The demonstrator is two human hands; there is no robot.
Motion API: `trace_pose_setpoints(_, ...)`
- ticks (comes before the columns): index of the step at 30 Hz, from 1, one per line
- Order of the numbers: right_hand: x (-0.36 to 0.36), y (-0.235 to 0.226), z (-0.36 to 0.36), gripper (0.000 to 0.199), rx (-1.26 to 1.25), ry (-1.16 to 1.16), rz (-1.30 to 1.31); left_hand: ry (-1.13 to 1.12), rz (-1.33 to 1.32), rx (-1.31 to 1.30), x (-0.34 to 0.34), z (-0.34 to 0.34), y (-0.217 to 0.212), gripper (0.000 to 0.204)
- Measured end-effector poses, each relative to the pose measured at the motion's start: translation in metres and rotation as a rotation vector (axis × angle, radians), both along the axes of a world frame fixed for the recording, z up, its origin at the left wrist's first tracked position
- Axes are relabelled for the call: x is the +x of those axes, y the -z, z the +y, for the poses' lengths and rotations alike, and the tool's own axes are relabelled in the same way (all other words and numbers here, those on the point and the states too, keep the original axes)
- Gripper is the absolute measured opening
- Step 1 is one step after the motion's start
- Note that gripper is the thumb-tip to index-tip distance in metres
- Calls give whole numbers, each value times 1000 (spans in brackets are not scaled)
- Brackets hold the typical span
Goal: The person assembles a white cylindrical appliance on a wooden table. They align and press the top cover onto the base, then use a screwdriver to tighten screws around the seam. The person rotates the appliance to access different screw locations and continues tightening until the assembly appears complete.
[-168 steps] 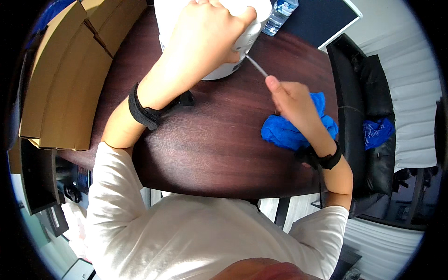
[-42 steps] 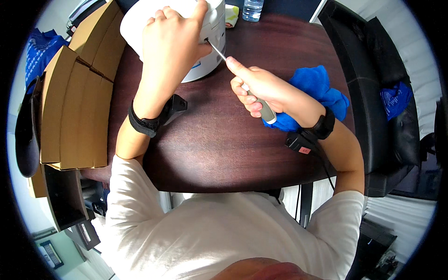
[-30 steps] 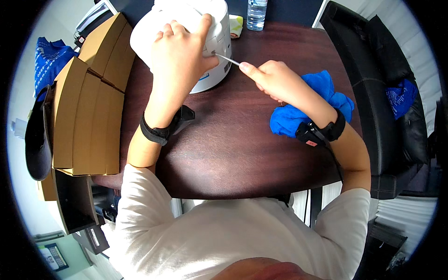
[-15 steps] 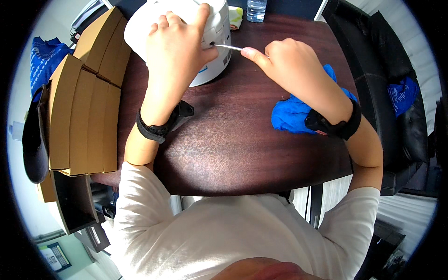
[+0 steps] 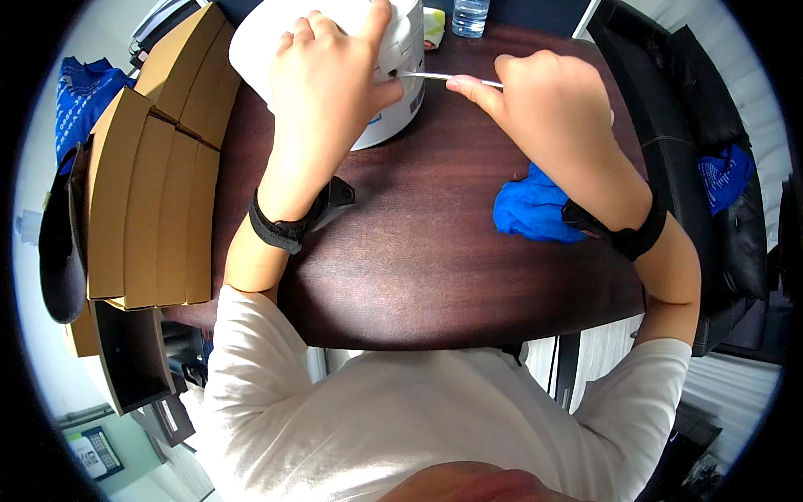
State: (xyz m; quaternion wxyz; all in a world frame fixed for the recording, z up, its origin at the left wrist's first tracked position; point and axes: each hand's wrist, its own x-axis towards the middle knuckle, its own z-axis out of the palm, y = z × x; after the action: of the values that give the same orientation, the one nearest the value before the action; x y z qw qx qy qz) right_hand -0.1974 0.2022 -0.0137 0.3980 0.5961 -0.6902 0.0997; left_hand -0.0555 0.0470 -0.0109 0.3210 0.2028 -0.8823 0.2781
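While the left hand (image 5: 330,79) grips the white appliance (image 5: 381,63) on the dark table (image 5: 418,251), the right hand (image 5: 548,105) pinches a thin metal tool (image 5: 435,77), its tip at the appliance's side; blue cloth (image 5: 527,209) nearby.

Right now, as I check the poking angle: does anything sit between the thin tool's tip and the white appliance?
Nothing visible does. The thin tool in the right hand reaches the white appliance beside the left hand.

A round white machine (image 5: 381,58) stands at the top middle. A thin silver stick (image 5: 447,77) lies level, its tip touching the machine's side.
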Motion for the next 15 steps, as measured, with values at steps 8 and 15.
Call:
trace_pose_setpoints(8, 11, -8, -1, 43, 33, 15, 72, -55, -18, 46, -1, 6, -2, 72)
trace_pose_setpoints(15, 22, 2, -2, 40, 51, 20, -57, -32, -4, 33, -2, 6, 0, 72)
